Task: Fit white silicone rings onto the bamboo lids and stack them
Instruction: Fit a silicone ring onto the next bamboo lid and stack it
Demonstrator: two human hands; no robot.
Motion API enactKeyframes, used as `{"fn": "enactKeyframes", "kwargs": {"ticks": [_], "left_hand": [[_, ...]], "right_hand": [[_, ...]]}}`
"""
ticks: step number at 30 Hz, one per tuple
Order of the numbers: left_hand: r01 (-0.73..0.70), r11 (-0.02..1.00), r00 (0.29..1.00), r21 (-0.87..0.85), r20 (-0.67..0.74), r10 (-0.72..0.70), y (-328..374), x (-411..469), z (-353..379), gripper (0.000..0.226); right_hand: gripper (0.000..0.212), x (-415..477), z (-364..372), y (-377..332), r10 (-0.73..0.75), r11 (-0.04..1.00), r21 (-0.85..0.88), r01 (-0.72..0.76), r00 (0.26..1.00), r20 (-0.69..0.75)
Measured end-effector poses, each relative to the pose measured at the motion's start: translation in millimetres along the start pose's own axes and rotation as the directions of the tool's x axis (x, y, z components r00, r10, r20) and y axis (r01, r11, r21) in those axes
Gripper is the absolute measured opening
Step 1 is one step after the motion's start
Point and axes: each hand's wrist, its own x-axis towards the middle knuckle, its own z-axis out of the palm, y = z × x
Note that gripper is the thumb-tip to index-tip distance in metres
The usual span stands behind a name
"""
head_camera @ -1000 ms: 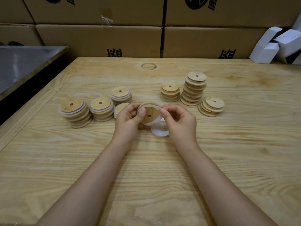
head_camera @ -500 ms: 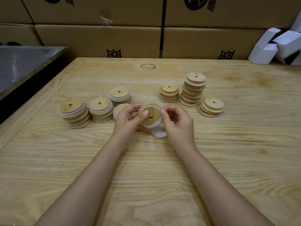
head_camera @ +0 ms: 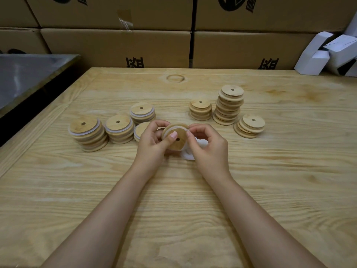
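The left hand (head_camera: 152,144) grips a lid (head_camera: 176,140) from its left side, thumb pressed on the face beside the centre hole and fingers curled behind. The right hand (head_camera: 209,148) pinches at the lid's upper right edge, where a white ring (head_camera: 178,128) runs along the rim. Whether the ring is seated all the way round is hard to tell. The lid is tilted, face toward the camera, and held just above the table (head_camera: 58,190). Both forearms converge from the near edge, with the wrists raised off the wood. Loose rings (head_camera: 188,156) lie on the table under the right hand's fingers. Just left of the hands stand ringed stacks (head_camera: 119,129). To the right, farther off, are three bare stacks (head_camera: 229,105). Cartons (head_camera: 116,45) line the far side.
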Motion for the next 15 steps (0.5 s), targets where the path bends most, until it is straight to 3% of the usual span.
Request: {"fn": "enactKeyframes", "kwargs": {"ticks": [7,15], "left_hand": [[-0.02,1.0,1.0,-0.009,-0.004,0.02,-4.7,3.3,-1.4,0.024],[0.019,1.0,0.999,-0.025,0.032,-0.018,-4.3,3.4,-3.8,0.026]], "right_hand": [[0.013,-1.0,2.7,-1.8,0.094,0.988,0.131,-0.088,0.995,-0.043],[0.023,3.2,-1.1,-1.3,0.146,0.975,0.168,-0.147,0.989,0.018]]}}
